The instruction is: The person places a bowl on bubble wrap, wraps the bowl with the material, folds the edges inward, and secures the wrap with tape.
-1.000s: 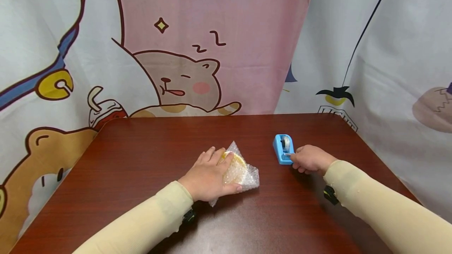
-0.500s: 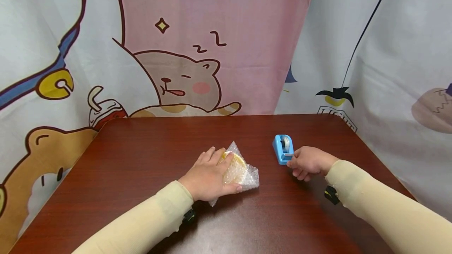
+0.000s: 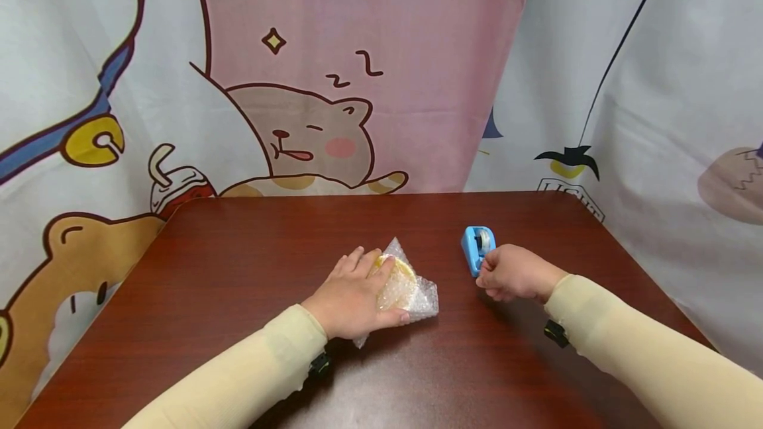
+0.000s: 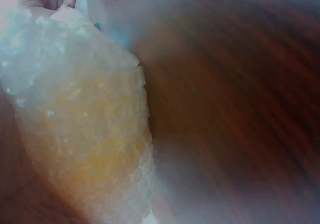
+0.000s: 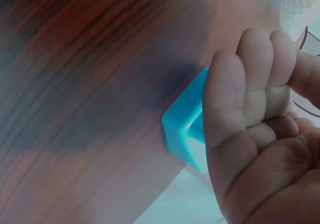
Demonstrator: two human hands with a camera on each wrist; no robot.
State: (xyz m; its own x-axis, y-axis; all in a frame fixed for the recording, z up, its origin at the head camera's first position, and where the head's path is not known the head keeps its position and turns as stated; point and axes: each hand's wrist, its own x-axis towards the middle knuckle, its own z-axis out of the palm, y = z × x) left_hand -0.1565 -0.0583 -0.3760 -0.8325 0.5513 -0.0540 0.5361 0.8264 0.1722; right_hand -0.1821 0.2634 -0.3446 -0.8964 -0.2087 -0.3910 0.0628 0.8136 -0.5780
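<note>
My left hand (image 3: 348, 296) lies with straight, spread fingers on a bubble-wrapped package (image 3: 424, 300), holding it against the table. Yellow shows through the wrap; in the left wrist view the package (image 4: 95, 124) fills the left side. Farther right stands a light blue tape dispenser (image 3: 469, 243) with a tape roll (image 3: 485, 240) in it. My right hand (image 3: 517, 273) is at its front end, thumb and index finger pinching the tape's end, which is too fine to make out. In the right wrist view curled fingers (image 5: 225, 98) cover part of the dispenser (image 5: 182, 129).
The package and dispenser stand apart on a dark red-brown wooden table (image 3: 268, 237). Behind the table hangs a cloth (image 3: 441, 71) with cartoon animals, and more cloth borders both sides. Both forearms wear cream sleeves, with a small dark device under each wrist.
My right hand has shifted a little left and toward me along the dispenser's front, now covering its cutting end. The left hand and package have stayed put.
</note>
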